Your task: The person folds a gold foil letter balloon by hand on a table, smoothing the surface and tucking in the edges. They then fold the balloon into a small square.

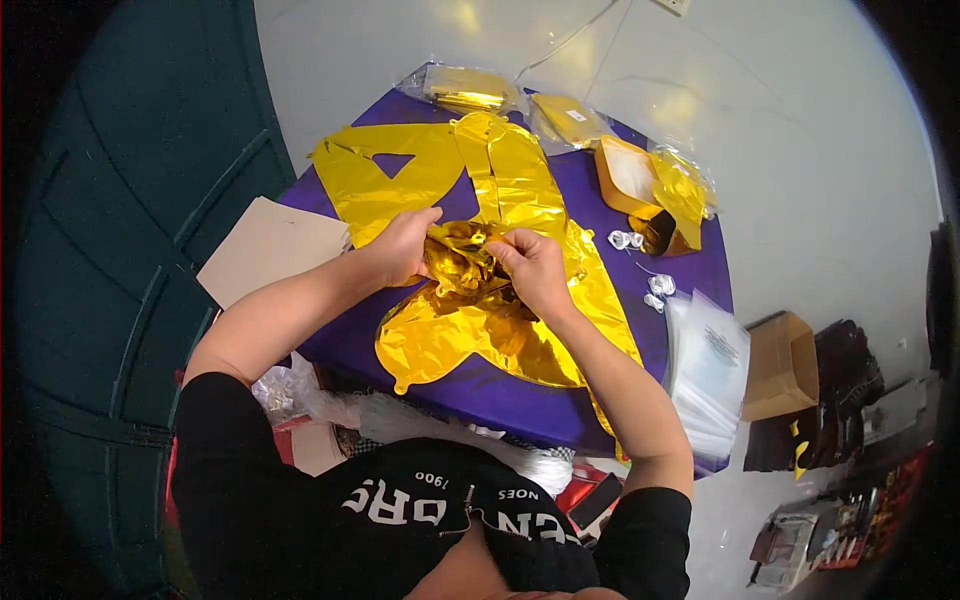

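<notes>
A crumpled gold foil balloon (462, 262) is bunched up between my two hands over the middle of the table. My left hand (404, 244) grips its left side, thumb on top and fingers partly hidden underneath. On the other side, my right hand (535, 272) pinches a fold of the foil between thumb and fingers. Below them spreads a shiny uninflated part of gold foil (440, 345) with a rounded edge and a small tab. Behind lies a flat gold foil balloon (385, 185) with a triangular hole, beside further flat gold foil (525, 180).
A purple cloth (690, 265) covers the table. Bagged gold foil packs (465, 90) lie along the back, near a yellow box (628, 175). White string bundles (626, 240) and clear plastic bags (707, 350) are at right; beige cardboard (272, 250) is at left. An open carton (782, 365) stands beyond.
</notes>
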The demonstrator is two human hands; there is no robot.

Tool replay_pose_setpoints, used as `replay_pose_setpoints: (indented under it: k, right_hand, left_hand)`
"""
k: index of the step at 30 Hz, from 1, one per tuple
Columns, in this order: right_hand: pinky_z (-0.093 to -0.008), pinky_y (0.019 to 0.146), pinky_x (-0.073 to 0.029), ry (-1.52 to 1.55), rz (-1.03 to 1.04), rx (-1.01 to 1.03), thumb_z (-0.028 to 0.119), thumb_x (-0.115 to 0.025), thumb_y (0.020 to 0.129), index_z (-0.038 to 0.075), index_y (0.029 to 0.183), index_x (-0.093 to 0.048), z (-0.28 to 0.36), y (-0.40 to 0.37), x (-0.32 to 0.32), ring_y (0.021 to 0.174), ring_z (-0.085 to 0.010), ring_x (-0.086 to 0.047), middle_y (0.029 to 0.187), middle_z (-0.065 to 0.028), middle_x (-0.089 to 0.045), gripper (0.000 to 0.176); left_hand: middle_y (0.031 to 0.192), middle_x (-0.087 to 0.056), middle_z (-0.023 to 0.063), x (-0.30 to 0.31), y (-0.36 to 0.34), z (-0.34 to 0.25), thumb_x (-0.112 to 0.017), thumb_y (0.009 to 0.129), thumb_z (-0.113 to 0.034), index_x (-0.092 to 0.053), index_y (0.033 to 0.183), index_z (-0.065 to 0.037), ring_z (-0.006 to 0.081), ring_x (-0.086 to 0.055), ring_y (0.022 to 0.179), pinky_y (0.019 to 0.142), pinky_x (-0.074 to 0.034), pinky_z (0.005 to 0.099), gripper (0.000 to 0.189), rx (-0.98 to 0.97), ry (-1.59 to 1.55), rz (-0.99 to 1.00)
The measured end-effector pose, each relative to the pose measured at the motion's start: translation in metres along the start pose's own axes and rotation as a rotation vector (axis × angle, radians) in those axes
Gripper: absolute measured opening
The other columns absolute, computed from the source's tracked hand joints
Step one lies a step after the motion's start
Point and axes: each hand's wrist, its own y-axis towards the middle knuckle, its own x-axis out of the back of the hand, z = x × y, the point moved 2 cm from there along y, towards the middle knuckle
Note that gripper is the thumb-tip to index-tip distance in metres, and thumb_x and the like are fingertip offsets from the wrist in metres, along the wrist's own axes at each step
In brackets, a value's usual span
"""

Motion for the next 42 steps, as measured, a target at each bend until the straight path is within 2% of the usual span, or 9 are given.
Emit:
replay_pose_setpoints:
  k: [4, 5, 6, 12, 16, 17, 27, 35, 42]
  right_hand:
    - [-0.0284, 0.05, -0.035, 0.053, -0.007, -0.083, 0.015, -0.065, 0.091, -0.004, 0.075, -0.059, -0.005, 0.002, 0.002, 0.056, -0.0069, -0.037, 0.057, -0.0005, -0.046, 0.025]
    - [-0.0266, 0.05, -0.033, 0.056, -0.026, -0.051, 0.015, -0.065, 0.092, -0.003, 0.074, -0.059, -0.004, 0.001, 0.002, 0.057, -0.0054, -0.036, 0.059, 0.0027, -0.044, 0.026]
    - [-0.0248, 0.05, -0.031, 0.059, -0.044, -0.02, 0.016, -0.064, 0.093, -0.002, 0.072, -0.058, -0.004, 0.001, 0.002, 0.057, -0.0039, -0.036, 0.06, 0.0059, -0.043, 0.028]
    - [-0.0255, 0.056, -0.04, -0.029, -0.272, 0.196, 0.009, -0.063, 0.092, -0.004, 0.104, -0.063, -0.005, 0.003, 0.007, 0.064, -0.0047, -0.044, 0.073, 0.001, -0.057, 0.017]
    - [-0.035, 0.059, -0.046, -0.096, -0.373, 0.161, -0.002, -0.058, 0.088, 0.001, 0.098, -0.054, 0.021, 0.002, 0.022, 0.061, -0.0247, -0.056, 0.075, -0.0139, -0.058, 0.012]
    - [-0.0256, 0.062, -0.045, -0.123, -0.359, 0.168, -0.006, -0.056, 0.089, 0.0, 0.091, -0.05, 0.018, 0.003, 0.025, 0.066, -0.0143, -0.053, 0.076, -0.0062, -0.051, 0.009]
    - [-0.0356, 0.08, -0.047, -0.345, -0.506, 0.467, -0.011, -0.049, 0.08, 0.002, 0.099, -0.063, 0.024, 0.007, 0.07, 0.092, -0.0318, -0.059, 0.095, -0.0171, -0.058, 0.027]
    - [-0.0277, 0.087, -0.046, 0.02, -0.854, 0.356, -0.003, -0.048, 0.088, -0.006, 0.12, -0.061, 0.06, 0.007, 0.146, 0.102, -0.0169, -0.058, 0.117, -0.0117, -0.061, 0.035]
    - [-0.0277, 0.087, -0.049, 0.404, -0.924, 0.388, -0.003, -0.047, 0.09, -0.011, 0.129, -0.052, 0.086, -0.013, 0.193, 0.103, -0.0166, -0.06, 0.124, -0.0153, -0.06, 0.04]
  left_hand:
    - [0.119, -0.06, 0.0224, -0.004, -0.011, -0.001, -0.032, 0.099, -0.02, -0.047, 0.12, 0.01, 0.0329, -0.066, 0.098, 0.084, -0.056, 0.044, 0.04, -0.013, 0.107, 0.12]
    - [0.096, -0.064, 0.0204, 0.0, -0.008, 0.001, -0.042, 0.093, -0.008, -0.055, 0.099, 0.012, 0.0305, -0.069, 0.08, 0.069, -0.059, 0.0451, 0.024, -0.032, 0.079, 0.002]
    - [0.093, -0.064, 0.0196, -0.002, -0.011, 0.0, -0.044, 0.091, -0.005, -0.055, 0.097, 0.011, 0.0301, -0.069, 0.078, 0.067, -0.059, 0.0441, 0.021, -0.07, 0.113, -0.016]
    - [0.095, -0.06, 0.0165, 0.0, -0.013, 0.0, -0.047, 0.088, 0.003, -0.05, 0.1, 0.007, 0.0299, -0.067, 0.08, 0.068, -0.059, 0.0421, 0.013, -0.117, 0.242, -0.047]
    - [0.095, -0.06, 0.0169, 0.002, -0.013, 0.002, -0.047, 0.088, 0.002, -0.051, 0.099, 0.007, 0.0312, -0.068, 0.081, 0.068, -0.059, 0.0426, 0.013, -0.156, 0.263, -0.034]
    - [0.095, -0.06, 0.0169, 0.004, -0.011, 0.002, -0.047, 0.088, 0.002, -0.051, 0.099, 0.007, 0.0316, -0.068, 0.081, 0.068, -0.059, 0.0427, 0.013, -0.165, 0.266, -0.022]
    - [0.083, -0.065, 0.0162, -0.015, -0.01, -0.013, -0.057, 0.087, -0.007, -0.058, 0.088, 0.008, 0.0282, -0.068, 0.066, 0.057, -0.057, 0.0397, 0.014, -0.073, 0.334, -0.126]
    - [0.075, -0.063, 0.0122, -0.016, 0.014, -0.027, -0.067, 0.079, -0.006, -0.06, 0.082, 0.005, 0.0237, -0.066, 0.067, 0.057, -0.055, 0.039, 0.013, 0.009, 0.572, -0.114]
    - [0.078, -0.064, 0.0035, -0.049, 0.036, -0.072, -0.062, 0.075, -0.005, -0.063, 0.08, -0.005, 0.0165, -0.059, 0.067, 0.063, -0.05, 0.0314, 0.005, -0.13, 0.397, 0.249]
